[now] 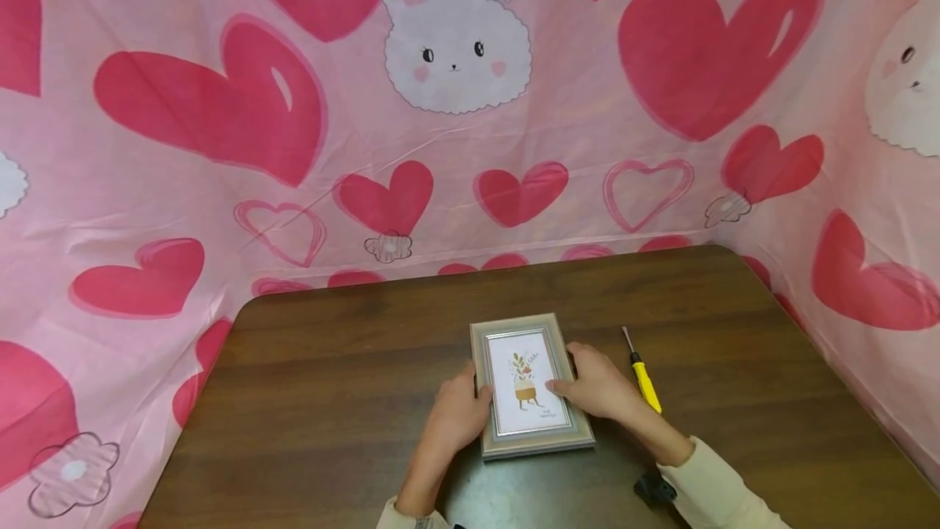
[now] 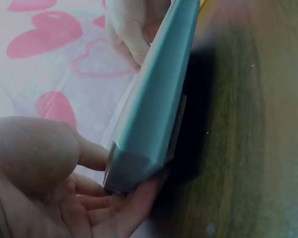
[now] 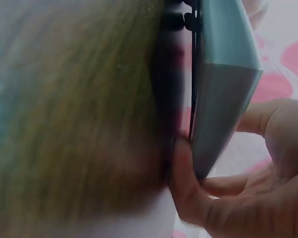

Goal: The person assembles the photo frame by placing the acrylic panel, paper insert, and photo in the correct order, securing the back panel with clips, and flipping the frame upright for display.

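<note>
Both hands hold a silver-beige picture frame (image 1: 539, 440) upright in the head view, near the front middle of the table. Its print (image 1: 507, 366) shows a plant in a brown, legged pot. My left hand (image 1: 458, 411) grips the left side, thumb on the front; in the left wrist view its fingers curl under the frame's edge (image 2: 149, 114). On the opposite side my right hand (image 1: 600, 382) pinches the frame, its thumb over the print. The right wrist view shows the frame's side (image 3: 221, 99), dark fasteners (image 3: 191, 21) at its back and a finger (image 3: 184, 173) behind it.
A screwdriver (image 1: 645, 382) with a yellow and black handle lies right of the frame, close to the right forearm. The brown wooden table (image 1: 330, 398) has rounded far corners. Pink cloth (image 1: 441, 137) with hearts and rabbits hangs behind and at both sides.
</note>
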Available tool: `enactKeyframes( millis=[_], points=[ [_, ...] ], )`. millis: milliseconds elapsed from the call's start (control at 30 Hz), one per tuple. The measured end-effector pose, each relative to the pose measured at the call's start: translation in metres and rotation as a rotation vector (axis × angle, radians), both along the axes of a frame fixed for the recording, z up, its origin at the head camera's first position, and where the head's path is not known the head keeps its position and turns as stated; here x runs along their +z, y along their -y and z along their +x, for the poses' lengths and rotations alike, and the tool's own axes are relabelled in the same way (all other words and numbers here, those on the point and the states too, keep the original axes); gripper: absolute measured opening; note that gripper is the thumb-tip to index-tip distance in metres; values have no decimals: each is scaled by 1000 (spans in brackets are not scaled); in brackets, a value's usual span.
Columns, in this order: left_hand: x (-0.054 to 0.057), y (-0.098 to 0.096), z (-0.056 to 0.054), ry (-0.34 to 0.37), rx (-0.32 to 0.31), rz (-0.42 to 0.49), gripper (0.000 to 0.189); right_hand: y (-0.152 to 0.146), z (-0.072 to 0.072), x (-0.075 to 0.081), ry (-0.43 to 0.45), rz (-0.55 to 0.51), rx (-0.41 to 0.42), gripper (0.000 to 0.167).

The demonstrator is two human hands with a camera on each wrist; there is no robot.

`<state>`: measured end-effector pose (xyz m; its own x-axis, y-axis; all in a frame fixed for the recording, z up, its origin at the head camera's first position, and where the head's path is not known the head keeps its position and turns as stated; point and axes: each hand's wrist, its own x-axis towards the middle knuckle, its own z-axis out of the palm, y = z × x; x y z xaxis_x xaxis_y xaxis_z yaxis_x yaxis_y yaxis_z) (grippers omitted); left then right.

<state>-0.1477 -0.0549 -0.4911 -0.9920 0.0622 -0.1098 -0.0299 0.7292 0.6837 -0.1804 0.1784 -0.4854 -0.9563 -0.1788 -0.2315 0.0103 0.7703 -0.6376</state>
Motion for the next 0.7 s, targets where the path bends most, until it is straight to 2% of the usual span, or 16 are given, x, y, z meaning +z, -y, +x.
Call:
enactKeyframes(
  millis=[100, 200, 267, 333, 433, 600, 700],
  points=[
    [0, -2, -2, 1, 20, -49, 59, 5, 0, 0, -4, 15, -8, 72],
    [-16, -2, -7, -19, 64, -69, 59, 8, 1, 1, -10, 24, -5, 70],
    [-17, -3, -7, -28, 81, -95, 58, 9, 1, 1, -19, 22, -2, 70],
    [-15, -5, -6, -33, 95, -107, 57, 9, 1, 1, -25, 29, 1, 70],
    [3, -8, -4, -12, 83, -182, 55, 11, -1, 0, -28, 41, 8, 69],
    [5, -9, -6, 2, 89, -335, 55, 13, 0, -1, -11, 55, 11, 70],
    [5, -9, -5, 10, 89, -369, 55, 13, 0, -1, -5, 63, 6, 71]
  ],
)
